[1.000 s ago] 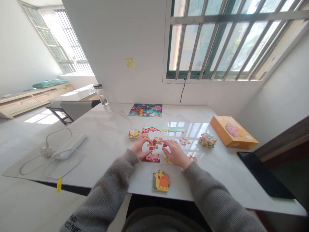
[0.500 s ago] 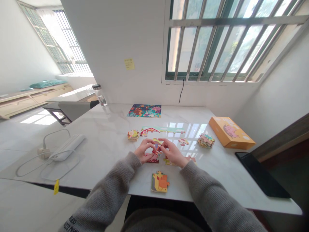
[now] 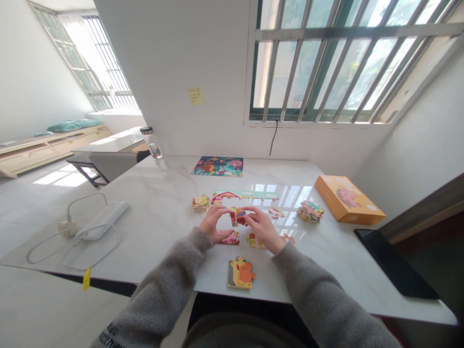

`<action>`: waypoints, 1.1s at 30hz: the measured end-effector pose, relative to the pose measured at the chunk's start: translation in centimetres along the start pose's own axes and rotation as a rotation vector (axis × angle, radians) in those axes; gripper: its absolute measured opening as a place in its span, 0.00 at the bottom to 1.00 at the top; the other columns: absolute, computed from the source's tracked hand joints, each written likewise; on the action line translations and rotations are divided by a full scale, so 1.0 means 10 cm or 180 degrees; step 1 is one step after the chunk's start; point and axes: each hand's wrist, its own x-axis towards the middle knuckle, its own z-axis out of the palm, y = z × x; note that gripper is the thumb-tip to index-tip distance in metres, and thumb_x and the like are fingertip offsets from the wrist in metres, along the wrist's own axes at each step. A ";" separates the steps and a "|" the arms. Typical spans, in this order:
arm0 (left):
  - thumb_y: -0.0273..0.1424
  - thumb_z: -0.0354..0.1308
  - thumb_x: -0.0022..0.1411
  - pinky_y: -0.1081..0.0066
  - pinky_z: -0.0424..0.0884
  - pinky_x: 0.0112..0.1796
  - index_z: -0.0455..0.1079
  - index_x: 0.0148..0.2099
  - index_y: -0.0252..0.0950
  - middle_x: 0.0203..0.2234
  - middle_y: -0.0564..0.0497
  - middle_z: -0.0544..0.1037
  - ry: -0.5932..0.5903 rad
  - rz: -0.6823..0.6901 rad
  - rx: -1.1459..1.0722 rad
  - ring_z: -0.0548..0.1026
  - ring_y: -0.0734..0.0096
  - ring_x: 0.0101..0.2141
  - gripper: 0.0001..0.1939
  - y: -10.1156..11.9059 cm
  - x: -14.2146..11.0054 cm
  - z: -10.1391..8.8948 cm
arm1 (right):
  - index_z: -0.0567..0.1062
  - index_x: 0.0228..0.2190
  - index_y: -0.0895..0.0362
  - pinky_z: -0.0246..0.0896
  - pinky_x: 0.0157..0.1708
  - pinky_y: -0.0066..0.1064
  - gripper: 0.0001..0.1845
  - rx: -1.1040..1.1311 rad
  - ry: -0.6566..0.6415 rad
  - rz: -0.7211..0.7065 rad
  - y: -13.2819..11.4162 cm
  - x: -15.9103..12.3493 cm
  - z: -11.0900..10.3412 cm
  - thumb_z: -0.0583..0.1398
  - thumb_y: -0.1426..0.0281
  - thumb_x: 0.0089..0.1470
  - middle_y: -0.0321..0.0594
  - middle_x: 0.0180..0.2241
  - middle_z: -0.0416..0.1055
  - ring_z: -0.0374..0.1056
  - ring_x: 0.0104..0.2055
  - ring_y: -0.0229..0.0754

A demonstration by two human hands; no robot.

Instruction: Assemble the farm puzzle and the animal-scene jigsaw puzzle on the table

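Between my left hand and my right hand is a small red and yellow jigsaw piece, held up by the fingertips of both. It may be two pieces; I cannot tell. Below them lies a pink pig piece. Nearer me is a joined yellow and orange giraffe section. Beyond my hands runs a barn strip. Stacked pieces stand left of it, and a larger stack lies right. Loose pieces sit by my right hand.
The white marble table holds an orange puzzle box, a colourful picture sheet, a black tablet at the right edge, a white cabled device at left, and a glass bottle at the back.
My hands have risen from over the pig piece, which shows more fully now. The held piece has shifted toward the far side of the table, and my fingers have parted slightly around it.
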 end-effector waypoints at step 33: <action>0.30 0.63 0.60 0.55 0.69 0.51 0.71 0.36 0.39 0.42 0.47 0.73 0.1576 -0.0765 0.0677 0.71 0.59 0.46 0.03 -0.20 -0.01 -0.26 | 0.73 0.47 0.55 0.55 0.55 0.45 0.12 -0.3591 -0.0861 -0.0979 0.19 0.45 -0.10 0.59 0.68 0.62 0.48 0.55 0.67 0.59 0.57 0.52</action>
